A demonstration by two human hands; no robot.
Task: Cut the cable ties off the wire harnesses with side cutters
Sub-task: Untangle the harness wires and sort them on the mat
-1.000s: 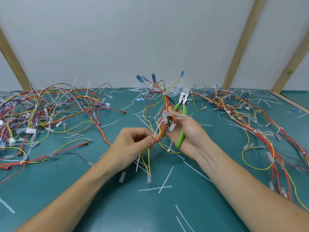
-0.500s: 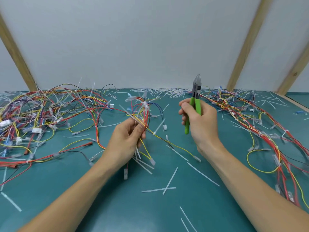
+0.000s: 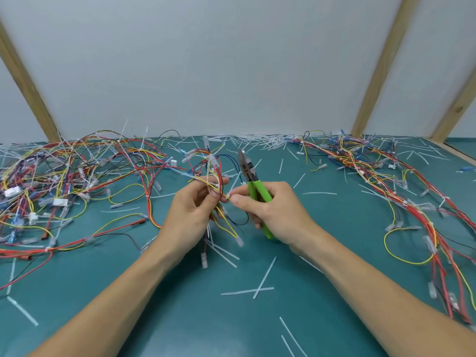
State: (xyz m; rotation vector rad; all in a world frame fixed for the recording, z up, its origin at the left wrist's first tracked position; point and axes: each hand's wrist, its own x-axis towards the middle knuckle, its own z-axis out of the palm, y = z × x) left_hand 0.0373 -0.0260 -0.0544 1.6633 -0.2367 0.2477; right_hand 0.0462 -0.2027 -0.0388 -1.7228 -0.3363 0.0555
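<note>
My left hand grips a small wire harness of red, yellow and blue wires, held just above the green table. My right hand holds green-handled side cutters in its palm, the closed jaws pointing up and away. Its thumb and forefinger pinch a white cable tie on the harness, right beside my left fingers. Loose wire ends with clear connectors hang below my hands.
A big tangle of harnesses covers the left of the table. Another long bundle runs down the right side. Cut white tie pieces lie scattered on the table, thickest along the back wall. Wooden struts lean against the wall.
My right hand has come down and leftward with the cutters, from held apart and upright, and now pinches at the harness. My left hand has shifted right with the harness.
</note>
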